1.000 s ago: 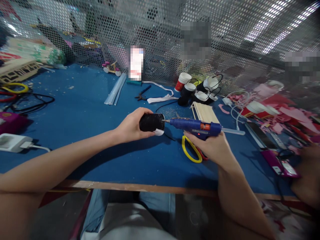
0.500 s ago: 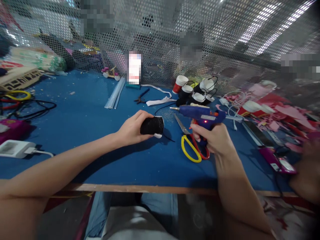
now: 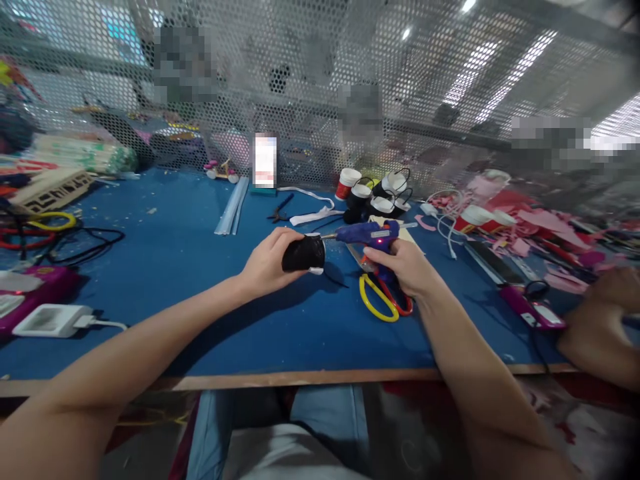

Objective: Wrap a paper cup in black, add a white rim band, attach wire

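Observation:
My left hand (image 3: 273, 263) is closed around a black-covered cup (image 3: 303, 254) tilted on its side above the table, its white rim facing right. A blue hot glue gun (image 3: 367, 233) is gripped in my right hand (image 3: 403, 267), its small red light lit. The gun's metal nozzle points left and reaches the cup's rim; whether it touches, I cannot tell. Scissors (image 3: 380, 298) with yellow and red handles lie on the table below the gun, their blades partly hidden by it. A thin black cord (image 3: 336, 277) shows just right of the cup.
Several black and white cups (image 3: 383, 207) with cord handles stand beyond the gun. Pliers (image 3: 281, 208), a white ribbon (image 3: 315, 217), clear glue sticks (image 3: 232, 207) and a bright phone (image 3: 265, 161) lie or stand further back. Pink scraps (image 3: 545, 230) cover the right; another person's arm (image 3: 600, 327) rests there.
My right hand has brought the glue gun left and lower, so the nozzle is now at the cup's rim. My left hand keeps holding the cup. The camera view has shifted slightly.

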The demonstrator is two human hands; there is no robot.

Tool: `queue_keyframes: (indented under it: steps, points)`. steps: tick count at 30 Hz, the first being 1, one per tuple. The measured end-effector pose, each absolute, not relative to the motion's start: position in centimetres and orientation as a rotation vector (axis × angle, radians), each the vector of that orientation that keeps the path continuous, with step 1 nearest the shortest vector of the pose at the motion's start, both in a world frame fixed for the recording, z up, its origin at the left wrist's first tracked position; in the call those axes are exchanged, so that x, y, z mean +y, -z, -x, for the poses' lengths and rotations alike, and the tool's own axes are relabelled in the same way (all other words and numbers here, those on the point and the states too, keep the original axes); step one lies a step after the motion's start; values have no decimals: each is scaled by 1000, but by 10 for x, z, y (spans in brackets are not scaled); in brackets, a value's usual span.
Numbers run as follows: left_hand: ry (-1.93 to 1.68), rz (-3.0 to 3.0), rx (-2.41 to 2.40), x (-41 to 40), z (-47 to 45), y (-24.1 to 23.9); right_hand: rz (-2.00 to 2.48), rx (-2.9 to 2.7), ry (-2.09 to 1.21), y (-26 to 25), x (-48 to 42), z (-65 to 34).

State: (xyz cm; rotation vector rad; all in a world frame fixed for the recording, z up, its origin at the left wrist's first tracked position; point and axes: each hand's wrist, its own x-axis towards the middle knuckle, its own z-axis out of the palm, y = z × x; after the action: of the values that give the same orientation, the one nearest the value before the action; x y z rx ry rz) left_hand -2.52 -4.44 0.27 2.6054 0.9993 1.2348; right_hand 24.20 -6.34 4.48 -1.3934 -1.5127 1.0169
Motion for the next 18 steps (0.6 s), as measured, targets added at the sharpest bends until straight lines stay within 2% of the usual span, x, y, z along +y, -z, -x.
queue_keyframes:
  steps: [13,18]
  points:
    - [-1335,-2637,939,-45,24,-1,1398,-1385,-1082,-36,-62,-249]
    - [-1308,-2632,954,-47,23,-2,1510,-1468,-743,-54,-48,-274]
